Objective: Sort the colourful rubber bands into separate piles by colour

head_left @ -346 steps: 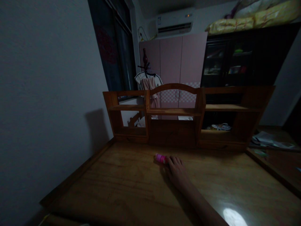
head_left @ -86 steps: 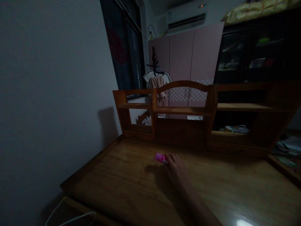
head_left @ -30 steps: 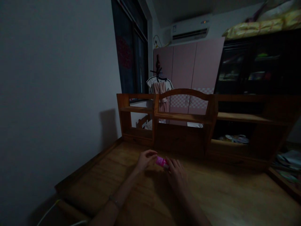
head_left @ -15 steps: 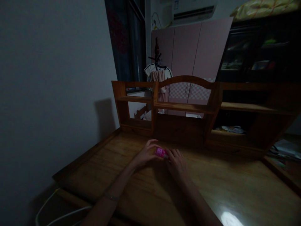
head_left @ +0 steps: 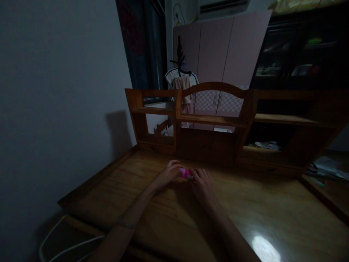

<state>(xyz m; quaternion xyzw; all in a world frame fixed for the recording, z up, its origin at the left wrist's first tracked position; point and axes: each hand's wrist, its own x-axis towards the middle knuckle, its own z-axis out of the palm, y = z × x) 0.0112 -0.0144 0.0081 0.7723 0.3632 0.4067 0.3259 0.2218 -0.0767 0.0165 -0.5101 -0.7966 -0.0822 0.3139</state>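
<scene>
A small bright pink object [head_left: 185,173], lighter pink at its left end, lies sideways between my two hands, low over the wooden desktop. Its exact kind is too dark and small to make out. The fingers of my left hand [head_left: 167,175] are closed around its left end. On the other side, my right hand [head_left: 202,183] grips the right end with bent fingers, covering part of it. A greyish bit shows by the right fingertips. Both forearms reach in from the bottom edge, and a bracelet [head_left: 127,223] circles the left wrist.
A wooden shelf unit [head_left: 209,118] runs along the desk's [head_left: 152,233] back edge. White wall [head_left: 68,91] rises at the left, with a white cable [head_left: 76,247] below. Papers [head_left: 329,169] lie at the right. Clothes [head_left: 182,82] hang on a stand before a pink wardrobe [head_left: 212,54].
My left fingers have closed in over the left end of the pink object, which they were spread around before. The view has tipped slightly downward.
</scene>
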